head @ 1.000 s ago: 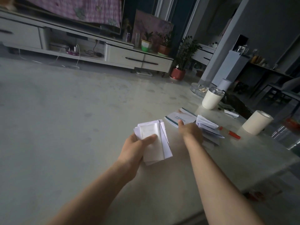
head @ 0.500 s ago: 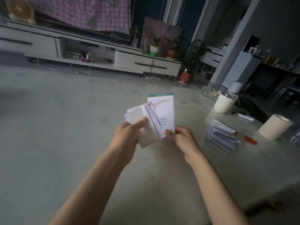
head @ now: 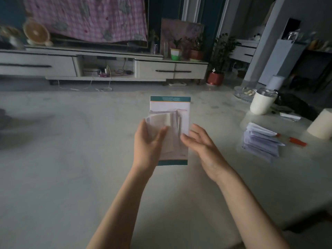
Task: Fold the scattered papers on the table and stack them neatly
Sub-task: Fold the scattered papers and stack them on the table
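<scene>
My left hand (head: 148, 142) grips a bundle of folded white papers (head: 166, 130), thumb across its front. Behind the bundle stands a taller leaflet with teal bands (head: 170, 105) at top and bottom, upright above the table (head: 71, 159). My right hand (head: 199, 142) is beside the leaflet's right edge, fingers straight and spread, fingertips touching the papers' right side. A second pile of folded papers (head: 260, 141) lies on the table to the right.
A white lidded cup (head: 262, 102), a paper roll (head: 321, 125), a red pen (head: 296, 141) and a glass ashtray (head: 245, 92) sit at the right of the table. A TV cabinet (head: 107, 65) with plants stands beyond the far edge.
My right hand picked the teal leaflet off the right pile, brought it behind the bundle in my left hand, then let go and opened. The bundle turned upright.
</scene>
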A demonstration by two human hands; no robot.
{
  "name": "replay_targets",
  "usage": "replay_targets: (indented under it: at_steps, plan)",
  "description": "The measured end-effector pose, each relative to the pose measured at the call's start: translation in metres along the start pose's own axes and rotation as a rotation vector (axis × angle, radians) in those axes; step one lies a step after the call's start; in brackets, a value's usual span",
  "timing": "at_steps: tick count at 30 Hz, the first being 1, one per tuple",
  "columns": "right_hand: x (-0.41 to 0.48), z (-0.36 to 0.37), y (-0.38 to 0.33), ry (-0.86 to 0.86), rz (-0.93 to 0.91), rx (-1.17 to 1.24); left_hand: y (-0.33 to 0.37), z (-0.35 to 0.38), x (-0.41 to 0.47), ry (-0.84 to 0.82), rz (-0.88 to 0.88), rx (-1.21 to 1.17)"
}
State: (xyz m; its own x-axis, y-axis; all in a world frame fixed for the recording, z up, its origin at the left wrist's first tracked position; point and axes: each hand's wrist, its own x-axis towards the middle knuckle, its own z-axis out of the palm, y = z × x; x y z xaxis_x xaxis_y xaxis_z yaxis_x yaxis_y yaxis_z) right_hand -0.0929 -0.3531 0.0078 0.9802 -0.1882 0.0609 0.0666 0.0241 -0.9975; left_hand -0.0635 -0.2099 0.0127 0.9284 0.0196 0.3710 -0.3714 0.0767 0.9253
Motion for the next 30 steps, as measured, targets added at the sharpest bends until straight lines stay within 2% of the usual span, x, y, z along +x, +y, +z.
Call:
replay_targets:
  at_steps: [3,5,8,13,16,18,20,22,26,28,30]
  plan:
    - [0.001,0.015,0.008,-0.002,-0.134,-0.098,-0.005,0.01,-0.005,0.019,0.091,0.084]
    - [0.0,0.019,0.016,0.09,-0.274,-0.19,-0.009,0.015,-0.008,0.021,0.084,0.081]
    - [-0.002,0.017,0.022,0.143,-0.39,-0.232,-0.014,0.016,-0.007,-0.023,0.051,0.064]
    - [-0.003,0.015,0.033,0.057,-0.286,-0.334,-0.021,0.011,-0.004,-0.154,-0.108,0.022]
    - [-0.004,0.016,0.04,0.059,-0.231,-0.465,-0.023,0.01,-0.006,-0.167,-0.045,0.193]
    - [-0.007,0.013,0.036,0.05,-0.242,-0.466,-0.021,0.012,-0.008,-0.116,0.001,0.358]
    - [-0.01,-0.002,0.027,0.035,-0.252,-0.419,-0.019,0.016,-0.01,-0.096,0.03,0.39]
    - [-0.01,-0.038,0.013,0.161,-0.324,-0.443,-0.015,0.027,-0.015,-0.106,0.007,0.332]
    - [0.003,-0.139,-0.019,0.709,-0.449,-0.574,-0.016,0.049,-0.032,-0.205,-0.169,0.031]
    - [0.015,-0.19,-0.028,0.885,-0.359,-0.681,-0.019,0.073,-0.036,-0.232,-0.352,-0.213]
    - [0.03,-0.224,-0.029,0.917,-0.21,-0.721,-0.022,0.094,-0.033,-0.275,-0.509,-0.4]
